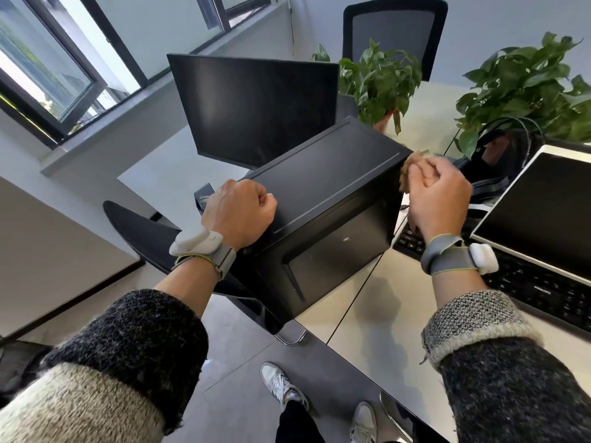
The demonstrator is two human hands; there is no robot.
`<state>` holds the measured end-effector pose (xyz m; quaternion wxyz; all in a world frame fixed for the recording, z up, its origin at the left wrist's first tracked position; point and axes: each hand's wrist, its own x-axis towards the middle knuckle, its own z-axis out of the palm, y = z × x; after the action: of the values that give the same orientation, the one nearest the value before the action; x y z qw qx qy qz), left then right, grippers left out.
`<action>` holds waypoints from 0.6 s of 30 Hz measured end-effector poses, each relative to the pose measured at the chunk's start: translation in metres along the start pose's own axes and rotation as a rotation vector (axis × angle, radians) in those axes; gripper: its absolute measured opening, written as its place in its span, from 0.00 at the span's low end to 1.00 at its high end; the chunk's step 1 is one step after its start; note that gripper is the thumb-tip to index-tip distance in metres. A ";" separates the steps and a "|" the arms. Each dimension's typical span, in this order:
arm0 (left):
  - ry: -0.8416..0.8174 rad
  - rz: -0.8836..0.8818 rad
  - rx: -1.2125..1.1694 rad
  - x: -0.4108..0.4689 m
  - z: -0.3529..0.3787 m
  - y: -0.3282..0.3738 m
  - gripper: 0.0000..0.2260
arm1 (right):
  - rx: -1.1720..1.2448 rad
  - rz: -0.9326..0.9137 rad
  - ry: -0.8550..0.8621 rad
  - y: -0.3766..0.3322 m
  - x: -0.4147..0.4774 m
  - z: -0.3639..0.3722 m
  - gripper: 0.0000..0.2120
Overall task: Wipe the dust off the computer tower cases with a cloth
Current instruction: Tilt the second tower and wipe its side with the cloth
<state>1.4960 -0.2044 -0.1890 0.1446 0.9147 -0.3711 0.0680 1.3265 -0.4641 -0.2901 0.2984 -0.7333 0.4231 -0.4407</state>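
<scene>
Gripping the matte black metal computer tower case (319,187), left hand (240,212) was curled, right hand (438,199) pinched crumpled tan cloth (407,174) against its edge.

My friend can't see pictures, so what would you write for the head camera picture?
A person's right hand holds a tan cloth at the corner of a black computer case on a desk, while the curled left hand rests on its other side. A dark monitor, plants and a laptop stand around it.
</scene>
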 end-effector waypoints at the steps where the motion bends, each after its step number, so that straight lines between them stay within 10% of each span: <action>1: 0.003 0.004 0.003 0.000 0.000 0.000 0.21 | 0.005 0.015 -0.028 0.002 -0.004 0.004 0.11; 18: 0.002 -0.006 0.003 0.000 -0.001 0.001 0.20 | -0.176 0.196 -0.300 0.031 -0.018 0.009 0.17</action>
<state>1.4952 -0.2040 -0.1876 0.1436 0.9159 -0.3684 0.0689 1.3191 -0.4616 -0.3262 0.3343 -0.7692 0.4803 -0.2566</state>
